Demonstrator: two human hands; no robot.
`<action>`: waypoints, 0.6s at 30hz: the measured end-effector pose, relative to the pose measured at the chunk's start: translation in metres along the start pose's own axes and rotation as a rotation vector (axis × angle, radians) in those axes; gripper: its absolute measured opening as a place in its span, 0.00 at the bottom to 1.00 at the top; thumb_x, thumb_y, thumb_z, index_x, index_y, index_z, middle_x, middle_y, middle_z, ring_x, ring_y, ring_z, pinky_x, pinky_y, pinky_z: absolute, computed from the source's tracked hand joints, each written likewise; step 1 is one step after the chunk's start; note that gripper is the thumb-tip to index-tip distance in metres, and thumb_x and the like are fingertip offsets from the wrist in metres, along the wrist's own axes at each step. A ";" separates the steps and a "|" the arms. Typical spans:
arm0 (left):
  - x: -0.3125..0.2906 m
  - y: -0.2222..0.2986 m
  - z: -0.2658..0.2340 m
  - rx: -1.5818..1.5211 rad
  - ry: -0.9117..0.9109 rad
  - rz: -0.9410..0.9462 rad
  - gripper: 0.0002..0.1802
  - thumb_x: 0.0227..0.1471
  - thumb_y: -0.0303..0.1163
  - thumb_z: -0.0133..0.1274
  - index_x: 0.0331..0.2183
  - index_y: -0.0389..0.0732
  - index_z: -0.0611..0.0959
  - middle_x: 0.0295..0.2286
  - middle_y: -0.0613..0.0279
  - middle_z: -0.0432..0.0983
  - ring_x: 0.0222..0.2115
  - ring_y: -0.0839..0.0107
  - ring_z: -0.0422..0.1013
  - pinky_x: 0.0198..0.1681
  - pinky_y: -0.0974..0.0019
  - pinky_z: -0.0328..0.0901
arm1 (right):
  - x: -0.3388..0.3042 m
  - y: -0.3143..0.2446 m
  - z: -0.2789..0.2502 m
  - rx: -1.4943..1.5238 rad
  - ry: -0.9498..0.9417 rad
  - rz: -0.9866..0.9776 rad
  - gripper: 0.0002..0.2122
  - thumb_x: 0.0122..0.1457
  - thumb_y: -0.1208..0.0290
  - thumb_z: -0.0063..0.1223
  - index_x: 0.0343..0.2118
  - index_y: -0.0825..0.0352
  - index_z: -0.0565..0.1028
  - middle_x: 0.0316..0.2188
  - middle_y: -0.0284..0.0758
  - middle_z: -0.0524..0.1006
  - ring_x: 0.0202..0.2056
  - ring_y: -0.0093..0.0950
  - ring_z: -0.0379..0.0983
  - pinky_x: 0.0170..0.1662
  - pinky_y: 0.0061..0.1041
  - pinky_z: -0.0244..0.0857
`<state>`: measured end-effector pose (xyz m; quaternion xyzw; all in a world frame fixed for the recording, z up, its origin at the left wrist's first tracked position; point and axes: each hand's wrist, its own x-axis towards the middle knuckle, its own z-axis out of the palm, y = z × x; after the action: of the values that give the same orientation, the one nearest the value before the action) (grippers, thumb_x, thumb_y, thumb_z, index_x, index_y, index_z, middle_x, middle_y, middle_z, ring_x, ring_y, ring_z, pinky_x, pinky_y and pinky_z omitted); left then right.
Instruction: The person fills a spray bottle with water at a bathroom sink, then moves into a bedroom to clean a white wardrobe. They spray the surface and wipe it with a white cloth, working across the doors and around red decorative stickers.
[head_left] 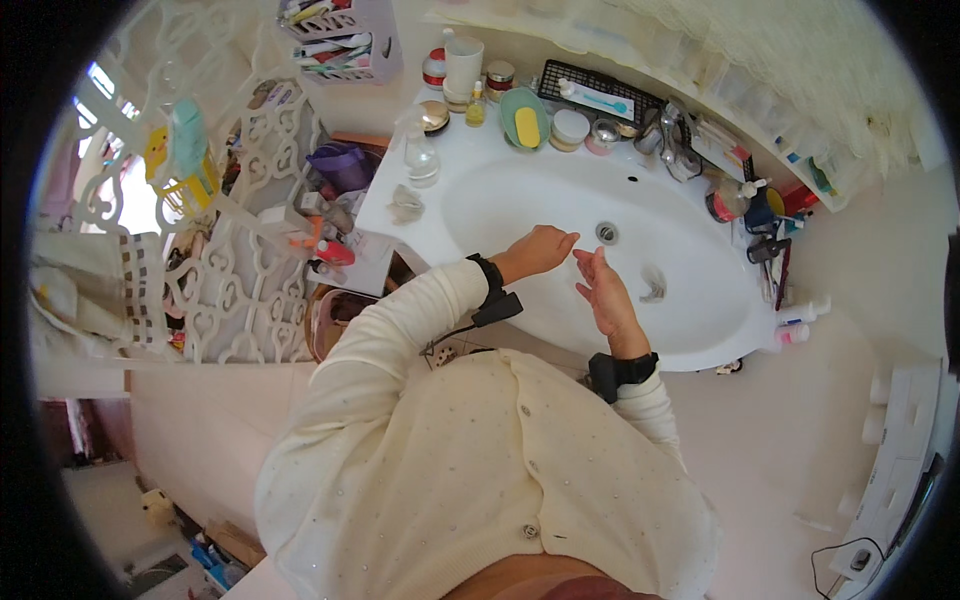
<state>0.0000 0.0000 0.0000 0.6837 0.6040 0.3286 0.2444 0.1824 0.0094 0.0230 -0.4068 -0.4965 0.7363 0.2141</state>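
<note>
Over the white sink basin (500, 195), my two hands are close together near the drain (606, 233). My left hand (538, 252) shows its back, with the fingers curled in; whatever they may hold is hidden. Just beside it, my right hand (607, 292) is open, its fingers apart and nothing visible in it. A crumpled, see-through, greyish piece (652, 284) lies in the basin to the right of my right hand. Another crumpled translucent piece (405, 204) rests on the sink's left ledge, near a clear bottle (422, 160).
Along the back rim stand a green dish (511, 104) with yellow soap (527, 130), several jars and the metal faucet (678, 145). A pump bottle (730, 200) stands at the right. A white lattice panel (255, 230) and a purple container (342, 165) are at the left.
</note>
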 end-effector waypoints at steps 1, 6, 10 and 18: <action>0.001 -0.001 0.000 0.003 0.010 -0.006 0.30 0.62 0.47 0.36 0.22 0.32 0.78 0.24 0.38 0.74 0.28 0.39 0.69 0.37 0.47 0.64 | 0.000 -0.004 0.004 -0.025 0.027 0.010 0.31 0.65 0.43 0.32 0.59 0.67 0.63 0.62 0.36 0.61 0.65 0.32 0.47 0.63 0.42 0.42; -0.003 -0.017 -0.006 -0.085 0.088 -0.208 0.26 0.59 0.46 0.39 0.24 0.32 0.78 0.27 0.41 0.76 0.30 0.43 0.71 0.39 0.48 0.65 | -0.003 -0.047 0.024 -0.321 -0.096 -0.213 0.25 0.63 0.56 0.49 0.56 0.70 0.65 0.53 0.36 0.69 0.55 0.26 0.61 0.57 0.28 0.54; -0.021 -0.046 -0.013 -0.457 0.165 -0.311 0.16 0.53 0.38 0.49 0.35 0.33 0.77 0.30 0.49 0.76 0.31 0.54 0.73 0.38 0.53 0.66 | 0.012 -0.081 0.059 -0.423 -0.161 -0.443 0.25 0.60 0.62 0.56 0.55 0.73 0.65 0.50 0.38 0.72 0.48 0.25 0.67 0.51 0.25 0.63; -0.079 -0.048 -0.059 -0.409 0.264 -0.158 0.18 0.44 0.22 0.60 0.41 0.40 0.80 0.27 0.62 0.74 0.24 0.72 0.69 0.33 0.67 0.68 | 0.115 -0.112 0.150 -0.671 -0.312 -0.631 0.32 0.53 0.61 0.62 0.57 0.71 0.63 0.54 0.48 0.68 0.55 0.41 0.67 0.53 0.33 0.63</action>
<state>-0.0804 -0.0746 -0.0081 0.5219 0.6031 0.5103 0.3217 -0.0162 0.0551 0.1067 -0.1677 -0.8319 0.4867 0.2070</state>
